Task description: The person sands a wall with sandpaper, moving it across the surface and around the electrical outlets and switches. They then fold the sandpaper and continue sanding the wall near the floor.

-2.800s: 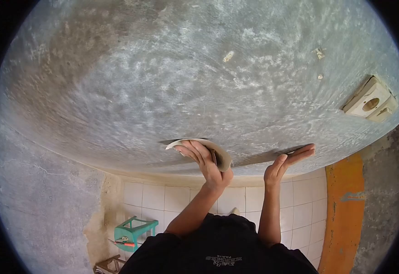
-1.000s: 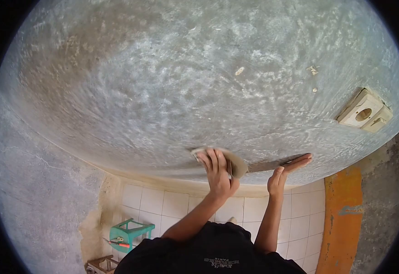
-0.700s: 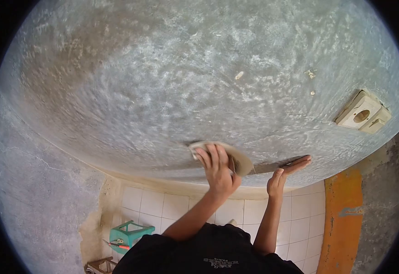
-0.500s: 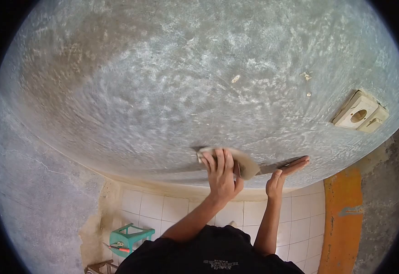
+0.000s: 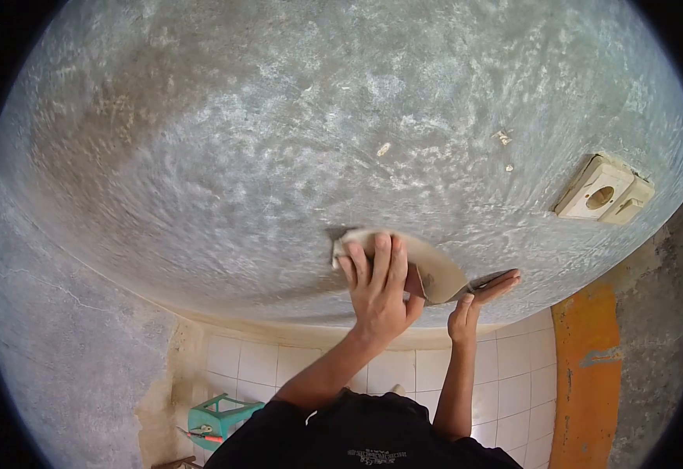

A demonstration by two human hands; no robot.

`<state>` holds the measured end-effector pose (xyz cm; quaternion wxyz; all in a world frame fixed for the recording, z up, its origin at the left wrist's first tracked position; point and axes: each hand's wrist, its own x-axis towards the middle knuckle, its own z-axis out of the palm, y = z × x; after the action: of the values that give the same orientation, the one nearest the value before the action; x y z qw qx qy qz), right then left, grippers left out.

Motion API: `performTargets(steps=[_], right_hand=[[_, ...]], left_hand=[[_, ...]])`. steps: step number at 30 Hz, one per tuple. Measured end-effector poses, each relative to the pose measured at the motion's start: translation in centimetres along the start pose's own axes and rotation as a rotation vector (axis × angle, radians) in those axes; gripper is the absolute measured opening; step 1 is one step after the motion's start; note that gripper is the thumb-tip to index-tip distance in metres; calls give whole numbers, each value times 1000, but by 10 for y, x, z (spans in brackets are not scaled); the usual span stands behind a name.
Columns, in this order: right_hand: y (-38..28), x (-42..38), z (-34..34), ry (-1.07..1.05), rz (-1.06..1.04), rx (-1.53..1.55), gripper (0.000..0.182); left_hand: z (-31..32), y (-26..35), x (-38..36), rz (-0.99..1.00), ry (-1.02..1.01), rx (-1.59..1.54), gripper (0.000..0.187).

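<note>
My left hand point(image 5: 382, 291) presses a bent sheet of sandpaper point(image 5: 441, 275) against the grey wall point(image 5: 279, 156), its fingers spread over the sheet. The paper's pale left end sticks out past the fingertips, while its brown right part curls away from the wall toward my other hand. Lower and to the right, my right hand point(image 5: 466, 311) rests with fingers stretched out along the wall surface, holding nothing. Its thumb is close to the curled end of the sandpaper.
A cream socket and switch plate point(image 5: 606, 190) sticks out of the wall at right. On the white tiled floor point(image 5: 298, 363) stands a green plastic stool point(image 5: 215, 420) with an orange-handled tool point(image 5: 207, 436) on it. An orange painted strip point(image 5: 585, 367) runs down at right.
My left hand has slid a little up the wall with the sandpaper, whose curled part now reaches further right. My right hand stays about where it was; the view has shifted slightly.
</note>
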<state>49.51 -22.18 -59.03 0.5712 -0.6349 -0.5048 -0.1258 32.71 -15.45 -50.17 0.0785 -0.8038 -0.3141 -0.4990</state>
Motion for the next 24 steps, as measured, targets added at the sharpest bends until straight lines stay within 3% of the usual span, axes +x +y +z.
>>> performTargets(steps=[6,11,18,24], right_hand=[[0,-1,2,14,-11,15,82],[-2,0,2,20,-5,16,82],[-13,4,0,55,-20,-25,80],[-8,4,-2,42,-18,-6,82]], left_hand=[[-34,13,80,14,194,20,71],[-14,12,59,71,166,88,70],[-44,23,110,65,195,81,73],[-24,24,75,21,139,68,73]])
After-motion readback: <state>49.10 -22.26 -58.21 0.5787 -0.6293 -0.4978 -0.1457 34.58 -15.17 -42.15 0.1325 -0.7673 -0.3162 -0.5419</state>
